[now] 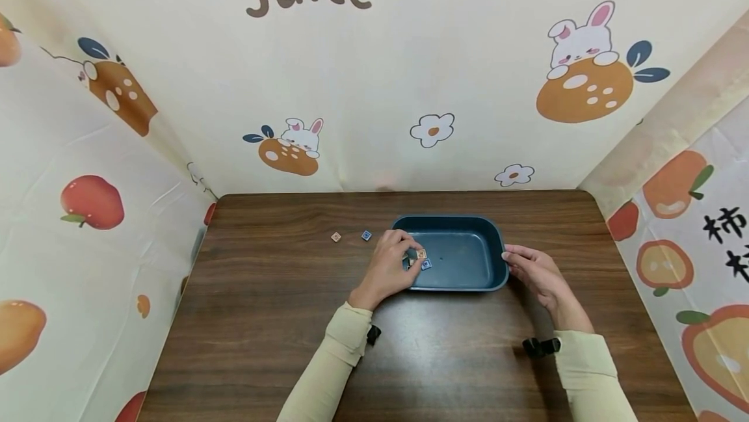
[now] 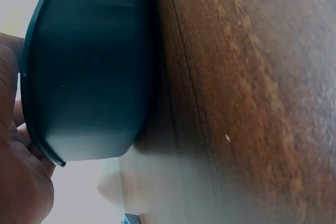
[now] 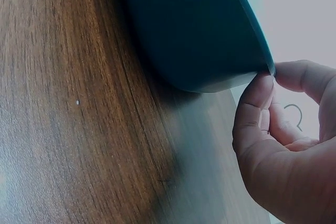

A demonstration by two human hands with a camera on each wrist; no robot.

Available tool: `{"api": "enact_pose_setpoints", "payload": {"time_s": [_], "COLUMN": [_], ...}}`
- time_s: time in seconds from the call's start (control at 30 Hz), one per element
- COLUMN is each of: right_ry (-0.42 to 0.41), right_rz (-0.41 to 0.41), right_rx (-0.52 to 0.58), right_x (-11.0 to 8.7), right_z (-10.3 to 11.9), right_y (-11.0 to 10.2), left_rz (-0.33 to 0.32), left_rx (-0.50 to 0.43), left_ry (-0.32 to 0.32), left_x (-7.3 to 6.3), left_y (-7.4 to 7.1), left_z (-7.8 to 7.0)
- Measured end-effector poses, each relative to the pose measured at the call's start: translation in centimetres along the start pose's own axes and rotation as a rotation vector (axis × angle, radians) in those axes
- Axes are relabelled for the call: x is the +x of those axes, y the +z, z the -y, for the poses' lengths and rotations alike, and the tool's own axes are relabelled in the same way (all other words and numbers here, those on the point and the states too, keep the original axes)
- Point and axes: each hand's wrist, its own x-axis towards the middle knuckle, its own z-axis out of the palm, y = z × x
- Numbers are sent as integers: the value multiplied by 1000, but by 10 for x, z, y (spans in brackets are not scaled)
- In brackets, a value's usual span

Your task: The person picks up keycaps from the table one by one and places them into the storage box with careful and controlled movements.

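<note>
We see the left hand (image 1: 387,264) pinching a small orange tile (image 1: 421,254) at the left end of the dark-blue tray (image 1: 459,259), blue tile (image 1: 426,265) just beside — right hand (image 1: 537,276) pinching the tray's right end.

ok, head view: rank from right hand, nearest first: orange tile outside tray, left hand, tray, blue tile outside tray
From the right hand:
1. Tray: pinched at its right end.
2. Left hand: at the tray's left end.
3. Blue tile: left of the tray.
4. Orange tile: farther left, past the blue one.
</note>
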Motion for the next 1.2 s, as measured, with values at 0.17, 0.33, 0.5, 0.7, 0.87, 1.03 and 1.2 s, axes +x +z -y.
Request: {"api": "enact_pose_setpoints", "payload": {"time_s": [0.17,0.33,0.5,0.7,0.87,1.03,1.2], "right_ry": [6,17,18,14,9,14,8], "right_rz": [2,2,4,10,9,7,3], "right_rx": [12,14,6,17,23,15,9], "right_x": [-1,-1,0,-1,-1,0,0], "right_z": [0,1,1,1,1,1,-1], "right_y": [0,1,1,0,0,0,0], "left_rz": [27,61,58,72,80,85,78], "left_rx": [5,7,12,25,26,24,7], "left_ry": [-3,-24,-17,-19,-22,-22,-19], "left_x": [1,1,2,2,3,3,2], "left_y": [1,2,3,4,3,3,4], "left_z": [-1,-2,-3,-3,-3,-2,-2]}}
